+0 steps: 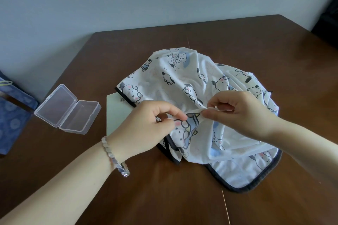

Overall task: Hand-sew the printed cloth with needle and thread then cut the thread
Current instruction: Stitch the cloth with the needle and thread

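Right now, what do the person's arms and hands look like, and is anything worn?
No sleeves or gloves are in view. The left hand has a silver bracelet of faceted links at its wrist. The right hand shows no ring or watch.

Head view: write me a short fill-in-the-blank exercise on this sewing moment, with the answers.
The right hand holds a thin metal ____ at a fold of the printed cloth. The left hand wears a silver ____ on its wrist. The clear plastic box on the table lies with its lid ____.
Missing words: needle; bracelet; open.
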